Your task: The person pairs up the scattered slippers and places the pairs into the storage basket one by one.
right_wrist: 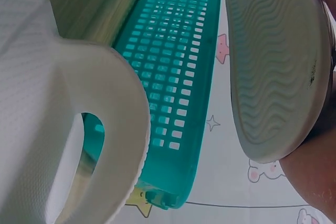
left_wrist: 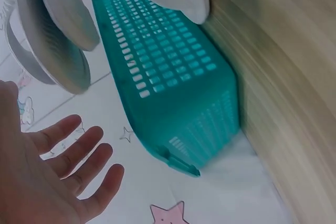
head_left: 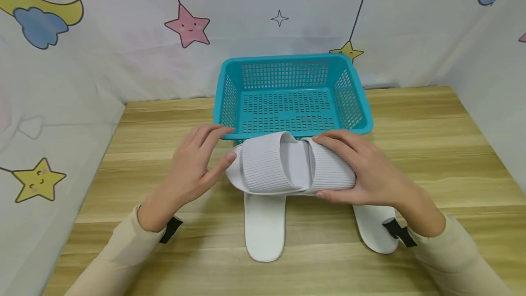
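Note:
My right hand (head_left: 365, 168) grips a pair of pale grey slide slippers (head_left: 265, 163), lifted above the table with ribbed straps facing up. The thumb is at the near edge and the fingers at the far edge. In the right wrist view a wavy-patterned slipper sole (right_wrist: 278, 66) shows beside that hand. My left hand (head_left: 195, 163) is by the other end of the pair, fingers spread and apart from it in the left wrist view. On the table below lie two white slippers, one left (head_left: 265, 229) and one right (head_left: 376, 232), partly hidden by the held pair and my right hand.
A teal perforated basket (head_left: 287, 135) stands behind the held slippers, near the back edge of the wood-grain table (head_left: 164, 154). No contents show inside it. White cloth (head_left: 246, 22) printed with stars and clouds encloses the back and sides.

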Motion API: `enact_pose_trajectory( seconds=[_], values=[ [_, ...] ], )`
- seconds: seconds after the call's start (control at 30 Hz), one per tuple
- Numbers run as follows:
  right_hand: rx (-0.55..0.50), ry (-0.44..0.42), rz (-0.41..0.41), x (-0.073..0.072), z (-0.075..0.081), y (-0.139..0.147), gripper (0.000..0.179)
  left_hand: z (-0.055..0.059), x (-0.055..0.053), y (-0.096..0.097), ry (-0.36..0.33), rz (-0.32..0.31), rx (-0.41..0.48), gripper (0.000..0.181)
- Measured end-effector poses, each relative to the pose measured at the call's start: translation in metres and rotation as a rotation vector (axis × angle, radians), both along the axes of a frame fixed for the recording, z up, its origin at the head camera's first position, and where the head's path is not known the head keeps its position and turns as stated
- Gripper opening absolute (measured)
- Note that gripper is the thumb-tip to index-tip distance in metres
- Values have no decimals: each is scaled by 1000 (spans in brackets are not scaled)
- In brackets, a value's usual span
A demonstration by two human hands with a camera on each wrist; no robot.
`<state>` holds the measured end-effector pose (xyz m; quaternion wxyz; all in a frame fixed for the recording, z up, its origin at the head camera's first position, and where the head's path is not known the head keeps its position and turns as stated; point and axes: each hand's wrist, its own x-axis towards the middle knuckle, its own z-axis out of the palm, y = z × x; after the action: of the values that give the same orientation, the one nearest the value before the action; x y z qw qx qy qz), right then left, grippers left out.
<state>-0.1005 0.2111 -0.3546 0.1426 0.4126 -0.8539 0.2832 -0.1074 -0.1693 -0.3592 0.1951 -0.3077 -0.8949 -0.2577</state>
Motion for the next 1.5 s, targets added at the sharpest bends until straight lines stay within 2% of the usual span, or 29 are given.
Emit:
enact_pose_trajectory(
  seconds=[0.2,0.3,0.6,0.77,0.87,1.0,1.5],
  values=[
    [-28,65,-14,1,1,0,89,-6,-7,-11,-29,25,-14,69],
    [-49,98,-16,1,2,0,89,-8,-8,-14,-34,16,-17,67],
    [-63,114,-33,0,5,5,90,-14,-8,-19,-21,-23,-8,63],
    [-72,130,-41,-3,7,8,90,-14,-7,-21,-103,-20,-78,56],
    [-80,139,-46,-4,9,8,91,-15,-7,-22,-183,-13,-156,60],
    [-89,136,-48,-4,9,9,92,-18,-8,-23,-250,-20,-223,65],
    [-82,65,-33,-9,6,8,92,-22,-4,-23,-263,-42,-206,68]
  ],
)
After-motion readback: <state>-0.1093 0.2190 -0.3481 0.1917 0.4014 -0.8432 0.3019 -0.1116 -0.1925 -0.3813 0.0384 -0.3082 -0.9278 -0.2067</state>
